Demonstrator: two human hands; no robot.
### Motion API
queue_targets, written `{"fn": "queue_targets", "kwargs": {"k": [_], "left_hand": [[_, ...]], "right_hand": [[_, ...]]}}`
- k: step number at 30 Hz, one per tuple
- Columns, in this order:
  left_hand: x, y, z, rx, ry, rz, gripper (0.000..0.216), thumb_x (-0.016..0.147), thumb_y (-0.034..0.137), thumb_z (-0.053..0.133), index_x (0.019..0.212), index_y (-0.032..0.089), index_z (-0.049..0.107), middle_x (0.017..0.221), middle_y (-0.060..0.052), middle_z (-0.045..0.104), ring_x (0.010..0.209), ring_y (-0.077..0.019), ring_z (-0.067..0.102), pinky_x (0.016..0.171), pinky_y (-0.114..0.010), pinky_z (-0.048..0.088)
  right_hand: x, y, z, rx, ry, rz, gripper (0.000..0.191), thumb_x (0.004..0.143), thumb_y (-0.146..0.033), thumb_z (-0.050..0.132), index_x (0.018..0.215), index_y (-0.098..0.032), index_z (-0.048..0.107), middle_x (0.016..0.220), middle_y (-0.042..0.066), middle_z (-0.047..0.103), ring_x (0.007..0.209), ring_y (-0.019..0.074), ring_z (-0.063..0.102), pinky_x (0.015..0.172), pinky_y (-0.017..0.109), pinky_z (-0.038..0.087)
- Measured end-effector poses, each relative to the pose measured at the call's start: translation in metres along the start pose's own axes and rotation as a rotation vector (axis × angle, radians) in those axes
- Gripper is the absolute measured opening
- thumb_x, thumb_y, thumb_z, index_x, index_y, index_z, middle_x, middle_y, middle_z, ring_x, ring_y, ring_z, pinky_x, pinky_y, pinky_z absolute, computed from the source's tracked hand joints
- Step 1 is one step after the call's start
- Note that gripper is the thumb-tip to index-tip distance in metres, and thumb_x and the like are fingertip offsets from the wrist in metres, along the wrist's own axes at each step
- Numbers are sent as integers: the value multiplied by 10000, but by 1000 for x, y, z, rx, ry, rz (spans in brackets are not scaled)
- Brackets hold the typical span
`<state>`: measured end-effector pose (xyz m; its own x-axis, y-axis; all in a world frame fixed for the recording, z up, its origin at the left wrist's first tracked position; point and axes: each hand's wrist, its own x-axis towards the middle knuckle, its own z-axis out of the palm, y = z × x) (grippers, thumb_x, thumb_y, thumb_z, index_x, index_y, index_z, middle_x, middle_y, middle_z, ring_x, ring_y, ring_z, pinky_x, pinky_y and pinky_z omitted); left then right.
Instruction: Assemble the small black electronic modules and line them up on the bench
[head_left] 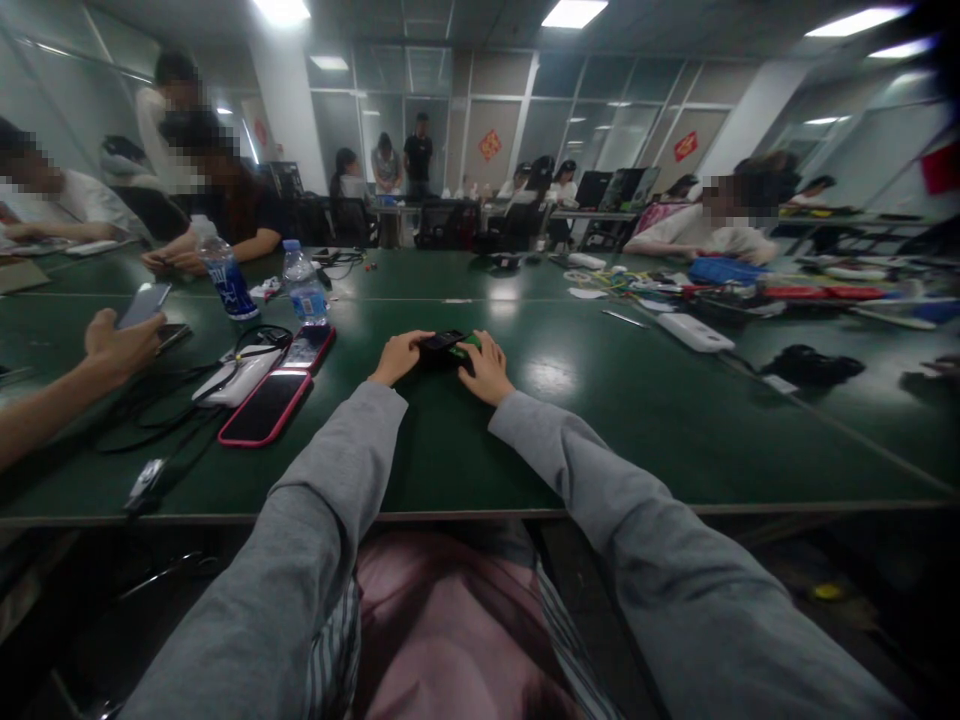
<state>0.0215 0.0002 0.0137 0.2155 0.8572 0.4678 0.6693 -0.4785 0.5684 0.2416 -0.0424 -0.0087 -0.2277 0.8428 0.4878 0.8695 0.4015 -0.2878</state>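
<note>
A small black object (pixel 444 340) with a flat, panel-like top is held tilted just above the green table, between my two hands. My left hand (pixel 399 357) grips its left edge with thumb and fingers. A green piece (pixel 469 346) shows at the right of the black object, partly behind it. Curled over that green piece is my right hand (pixel 487 368), its fingers bent. Both forearms, in grey sleeves, reach forward from the table's near edge. The exact kind of either piece is too small to tell, and whether they are joined is hidden.
To my left lie a pink-edged phone (pixel 266 407), another phone (pixel 309 346), a white power bank (pixel 240 375) and cables. Two bottles (pixel 305 290) stand behind. A neighbour's hand (pixel 124 335) holds a phone. At right are a white power strip (pixel 695 332) and a black bundle (pixel 814 367).
</note>
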Motion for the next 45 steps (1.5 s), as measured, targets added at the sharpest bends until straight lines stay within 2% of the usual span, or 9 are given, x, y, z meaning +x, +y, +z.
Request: {"fn": "queue_targets", "kwargs": {"k": [5, 11, 17, 22, 31, 35, 38, 40, 45], "left_hand": [[-4, 12, -4, 131, 30, -6, 436, 857, 85, 467, 1127, 300, 734, 1072, 9, 755, 1031, -199, 684, 986, -373, 503], [-6, 26, -3, 132, 3, 49, 447, 832, 65, 485, 1151, 287, 706, 1165, -6, 706, 1035, -187, 659, 970, -357, 509], [-1, 22, 8, 102, 0, 142, 443, 802, 63, 506, 1152, 252, 703, 1243, -35, 648, 1175, -200, 580, 1054, -388, 463], [1, 14, 11, 118, 0, 169, 426, 816, 96, 511, 1165, 256, 695, 1329, -30, 603, 1228, -214, 545, 1098, -428, 428], [3, 3, 13, 102, 26, 154, 397, 817, 105, 531, 1147, 252, 695, 1261, -39, 636, 1188, -214, 563, 1070, -433, 442], [3, 10, 12, 81, 45, 122, 360, 858, 109, 487, 1111, 248, 702, 1239, -34, 645, 1185, -201, 563, 1070, -407, 436], [3, 21, 11, 38, 83, 60, 336, 949, 190, 401, 1110, 242, 692, 1216, -38, 652, 1172, -185, 571, 1061, -376, 435], [3, 28, 11, 26, 71, 46, 335, 988, 326, 395, 1165, 236, 664, 1246, -54, 635, 1179, -191, 570, 1052, -367, 435], [1, 31, 17, 51, -88, 29, 571, 874, 605, 551, 1290, 216, 591, 1400, -110, 520, 1277, -253, 513, 1067, -397, 413]], "right_hand": [[9, 25, 9, 154, 88, 164, 512, 806, -217, 599, 1315, -228, 548, 1470, 143, 333, 1405, 354, 316, 1112, 597, 332], [14, 38, 16, 367, 127, -35, 466, 789, -349, 706, 1210, -191, 582, 1377, 149, 397, 1372, 297, 381, 1168, 497, 321], [16, 40, 12, 483, 70, -161, 494, 765, -439, 745, 1165, -187, 603, 1351, 149, 463, 1349, 289, 414, 1165, 496, 319], [17, 42, 13, 552, 54, -146, 534, 742, -500, 752, 1159, -196, 614, 1384, 146, 468, 1344, 291, 431, 1153, 503, 329], [16, 39, 11, 630, 10, -133, 515, 747, -528, 738, 1142, -214, 634, 1395, 125, 480, 1337, 279, 451, 1145, 500, 347], [15, 37, 9, 623, 11, -125, 499, 753, -517, 734, 1146, -227, 630, 1394, 114, 485, 1345, 276, 443, 1145, 511, 339], [15, 36, 8, 588, 20, -147, 490, 763, -495, 726, 1151, -213, 627, 1389, 126, 490, 1344, 273, 444, 1156, 502, 321], [15, 35, 7, 568, 20, -146, 478, 769, -470, 721, 1156, -208, 624, 1390, 129, 491, 1343, 270, 444, 1157, 496, 320], [16, 36, 8, 550, 17, -133, 446, 774, -425, 717, 1152, -207, 626, 1390, 121, 493, 1347, 261, 440, 1156, 493, 323]]}}
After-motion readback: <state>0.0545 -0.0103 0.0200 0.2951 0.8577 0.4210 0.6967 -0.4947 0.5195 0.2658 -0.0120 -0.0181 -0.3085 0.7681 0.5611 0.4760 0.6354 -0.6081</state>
